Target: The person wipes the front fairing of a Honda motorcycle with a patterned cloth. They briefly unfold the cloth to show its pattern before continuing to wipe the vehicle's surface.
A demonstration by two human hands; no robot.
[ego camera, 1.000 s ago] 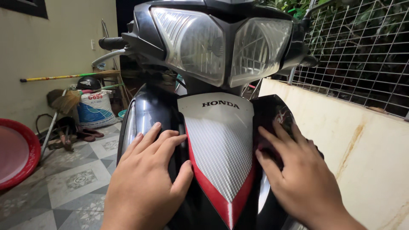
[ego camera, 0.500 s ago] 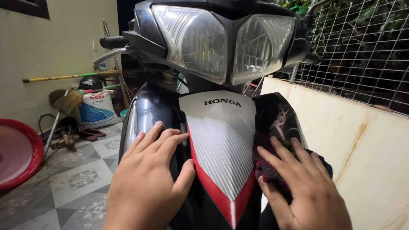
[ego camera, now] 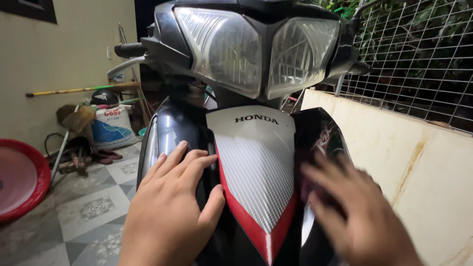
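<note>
Motorbike (ego camera: 246, 123) stands upright in a tiled yard, nose toward the camera. Its long axis runs away from the viewer into the frame; the twin headlight (ego camera: 256, 49) faces out at top centre. The front cover (ego camera: 256, 167), silver-grey with a red edge, tapers downward to a point at the bottom of the frame.

Left hand (ego camera: 170, 216): laid flat on the dark glossy panel (ego camera: 167, 133) left of the front cover. Fingers together, extended, pointing up and slightly right. Thumb spread out, touching the red edge. Nothing gripped.

Right hand (ego camera: 354, 216): blurred. Palm down, fingers spread apart, over the dark panel on the other side of the cover. Something dark lies under the fingers; cannot tell whether it is a cloth or the panel itself, nor whether the hand presses on it.

Surroundings: pale low wall (ego camera: 409, 167) just beside the bike, wire mesh fence (ego camera: 419, 59) above it. Across the patterned floor tiles (ego camera: 88, 212): red basin (ego camera: 19, 182) at frame edge, white sack (ego camera: 113, 128) with a dark helmet (ego camera: 104, 97) on it, broom (ego camera: 74, 118), yellow pole (ego camera: 69, 90) against the wall.
</note>
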